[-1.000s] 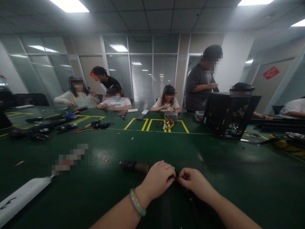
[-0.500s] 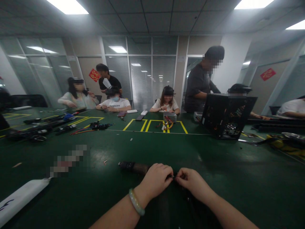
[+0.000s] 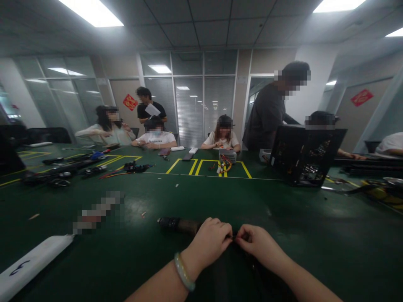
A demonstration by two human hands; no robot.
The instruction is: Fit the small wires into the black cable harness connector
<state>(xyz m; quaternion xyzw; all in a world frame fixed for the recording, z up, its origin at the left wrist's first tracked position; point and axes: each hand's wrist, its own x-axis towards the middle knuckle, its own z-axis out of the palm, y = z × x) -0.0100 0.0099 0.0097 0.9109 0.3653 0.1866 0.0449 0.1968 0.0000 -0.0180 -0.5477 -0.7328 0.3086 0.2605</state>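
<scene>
At the near middle of the head view my two hands almost meet, fingertips to fingertips. My left hand point(image 3: 211, 240), with a pale bangle point(image 3: 184, 272) on its wrist, is closed in a pinch. Facing it, my right hand point(image 3: 256, 242) is pinched too. Between them is a tiny dark piece, too small to name. A long dark tube-like thing point(image 3: 181, 225), with a ribbed black end, lies on the green table point(image 3: 302, 251) and passes out of sight behind my left hand. Something black, hard to make out, runs below my right hand.
A white object point(image 3: 37, 256) with a blurred-out tip lies at the left. Bundled black cables point(image 3: 129, 167) lie farther back. A black computer case point(image 3: 307, 155) stands at the right, near a metal power supply point(image 3: 227, 157) with coloured wires. Several people sit or stand across the table.
The whole view has shifted slightly, so things appear a little farther right. Both hands keep their pinch close together, with small finger movements.
</scene>
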